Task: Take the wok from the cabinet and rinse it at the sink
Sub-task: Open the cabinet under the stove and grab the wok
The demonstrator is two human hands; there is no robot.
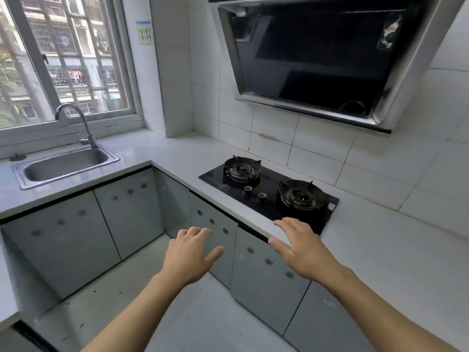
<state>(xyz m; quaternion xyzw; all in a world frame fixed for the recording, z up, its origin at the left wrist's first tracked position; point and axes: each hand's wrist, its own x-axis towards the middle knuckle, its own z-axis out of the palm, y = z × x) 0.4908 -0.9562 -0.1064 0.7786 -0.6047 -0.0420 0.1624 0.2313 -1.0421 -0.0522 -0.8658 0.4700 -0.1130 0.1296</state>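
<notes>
Grey cabinet doors (266,270) closed under my hands, left hand (189,255) and right hand (302,247) both spread and holding nothing, steel sink (22,171) far left, wok out of my view.

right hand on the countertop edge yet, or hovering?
Cannot tell. The head view shows the right hand, fingers spread, overlapping the countertop front edge beside the gas stove; neither contact nor gap shows plainly.

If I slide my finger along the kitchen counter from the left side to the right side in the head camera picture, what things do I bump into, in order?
Small dark sink plug → sink with its faucet → bare counter corner → left stove burner → two stove knobs → right stove burner.
</notes>
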